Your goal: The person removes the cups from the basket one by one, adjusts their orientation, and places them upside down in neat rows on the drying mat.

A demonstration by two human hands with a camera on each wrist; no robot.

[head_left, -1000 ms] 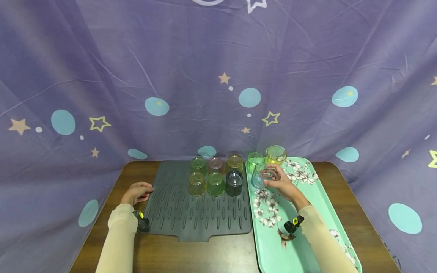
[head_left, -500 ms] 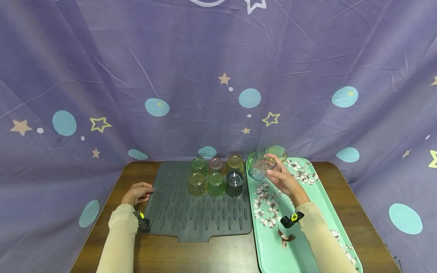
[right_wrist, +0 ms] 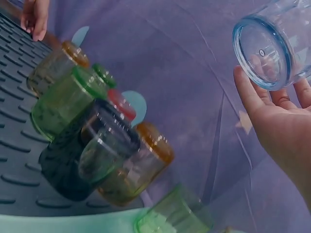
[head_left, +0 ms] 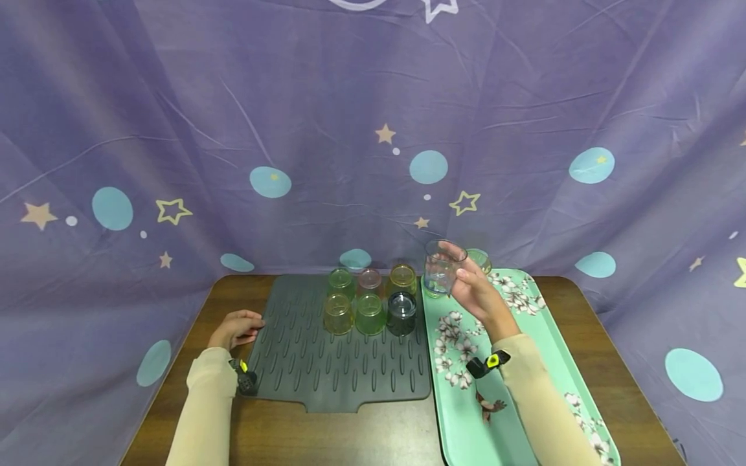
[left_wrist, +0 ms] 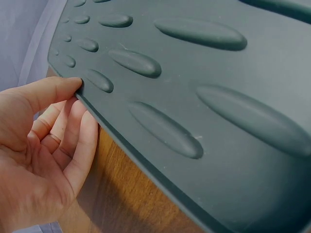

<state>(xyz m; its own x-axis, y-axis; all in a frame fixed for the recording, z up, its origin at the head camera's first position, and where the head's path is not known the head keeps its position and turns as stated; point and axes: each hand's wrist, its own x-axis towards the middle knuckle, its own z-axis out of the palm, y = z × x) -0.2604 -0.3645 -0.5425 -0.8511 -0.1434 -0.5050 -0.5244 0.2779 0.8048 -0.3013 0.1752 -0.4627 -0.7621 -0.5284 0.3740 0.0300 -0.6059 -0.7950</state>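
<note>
Nearest, along the bottom of the head view, runs the brown wooden table [head_left: 326, 440]. At lower right lies the mint-green oblong tray printed with white blossoms [head_left: 451, 430]; left of it, at lower centre, is the dark grey ribbed draining mat [head_left: 323, 362]. The left hand [head_left: 237, 327], left of centre, pinches the mat's left edge between its digits. Farther up the mat, six coloured glass tumblers stand mouth-down: in front yellow [head_left: 339, 315], green [head_left: 370, 315] and smoky black [head_left: 402, 314]; behind, a second green [head_left: 342, 283], a pink [head_left: 370, 282] and an amber [head_left: 402, 281].

Right of centre, the right hand [head_left: 474, 291] grasps a clear pale-blue glass tumbler [head_left: 441, 272] over the tray's far left corner, mouth up and nearly upright. Behind it are a pale green glass tumbler [right_wrist: 170, 211] and a yellowish one [head_left: 480, 261], mostly covered; the purple star-printed curtain [head_left: 350, 129] closes the scene.

The step in hand looks like lifting this tumbler off the tray; the next move probably calls for turning it mouth-down under a firm grip, clear of its neighbours.

Compared with half a second ago, it is higher and less tilted; the left hand and the six mat tumblers have not shifted.
</note>
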